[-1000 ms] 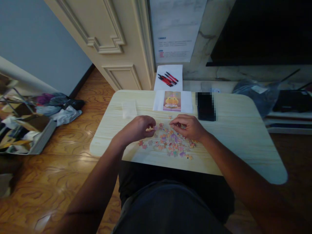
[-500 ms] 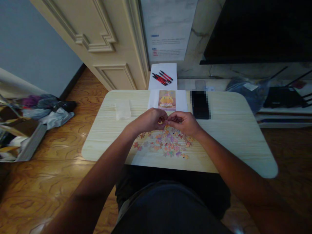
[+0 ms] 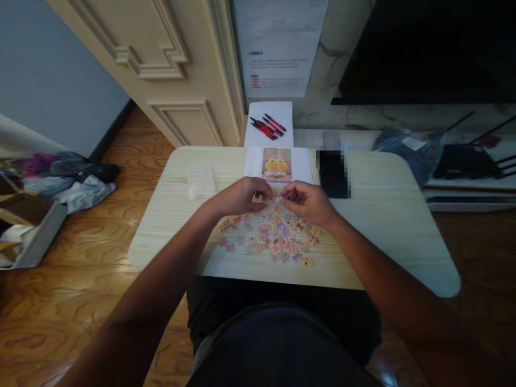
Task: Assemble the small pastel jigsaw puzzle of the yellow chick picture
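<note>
A pink jigsaw piece, its long axis too small to tell, sits pinched in the right hand's fingertips, just right of the curled left hand, whose grip I cannot tell, beyond the scattered pieces.

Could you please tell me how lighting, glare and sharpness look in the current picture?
Head view: dim overall, with a small bright glare spot at the bottom edge, right of the legs; head view: text on the wall sheet too soft to read, jigsaw pieces soft in detail; head view: blocky pixelation along the edges of the black phone-like device.
</note>
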Demonstrator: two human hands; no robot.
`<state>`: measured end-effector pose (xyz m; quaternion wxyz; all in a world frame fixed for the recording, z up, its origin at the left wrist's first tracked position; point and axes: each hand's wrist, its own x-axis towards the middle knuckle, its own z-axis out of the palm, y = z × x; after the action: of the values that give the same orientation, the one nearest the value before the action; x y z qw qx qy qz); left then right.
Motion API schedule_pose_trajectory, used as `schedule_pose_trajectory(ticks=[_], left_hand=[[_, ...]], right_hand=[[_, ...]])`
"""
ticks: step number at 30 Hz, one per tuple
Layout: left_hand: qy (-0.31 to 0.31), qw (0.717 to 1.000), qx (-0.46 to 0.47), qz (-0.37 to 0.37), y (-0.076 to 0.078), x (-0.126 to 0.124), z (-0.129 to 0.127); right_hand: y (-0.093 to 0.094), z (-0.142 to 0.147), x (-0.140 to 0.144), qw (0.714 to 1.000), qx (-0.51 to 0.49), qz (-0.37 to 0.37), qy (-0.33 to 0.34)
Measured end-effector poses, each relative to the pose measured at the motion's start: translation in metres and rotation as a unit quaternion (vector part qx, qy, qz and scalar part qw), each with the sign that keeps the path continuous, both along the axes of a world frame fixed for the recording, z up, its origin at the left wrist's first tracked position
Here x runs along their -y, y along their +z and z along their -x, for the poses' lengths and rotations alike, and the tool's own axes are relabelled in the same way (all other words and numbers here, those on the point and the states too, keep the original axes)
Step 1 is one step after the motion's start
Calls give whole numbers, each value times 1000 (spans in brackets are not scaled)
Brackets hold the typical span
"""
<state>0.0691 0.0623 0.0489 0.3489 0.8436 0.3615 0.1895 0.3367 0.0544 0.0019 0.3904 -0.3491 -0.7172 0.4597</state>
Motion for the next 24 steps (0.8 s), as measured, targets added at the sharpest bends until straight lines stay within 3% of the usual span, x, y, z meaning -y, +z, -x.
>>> schedule_pose_trajectory(ticks=[5, 18, 24], left_hand=[[-24, 999, -10, 18, -7, 7, 13], [-56, 998, 4, 23, -12, 17, 10], [-36, 999, -1, 25, -14, 16, 11]], right_hand=[[2, -3, -1, 1000, 21, -17, -7], [4, 0, -1, 999, 0, 7, -50], [3, 1, -1, 999, 19, 17, -30]])
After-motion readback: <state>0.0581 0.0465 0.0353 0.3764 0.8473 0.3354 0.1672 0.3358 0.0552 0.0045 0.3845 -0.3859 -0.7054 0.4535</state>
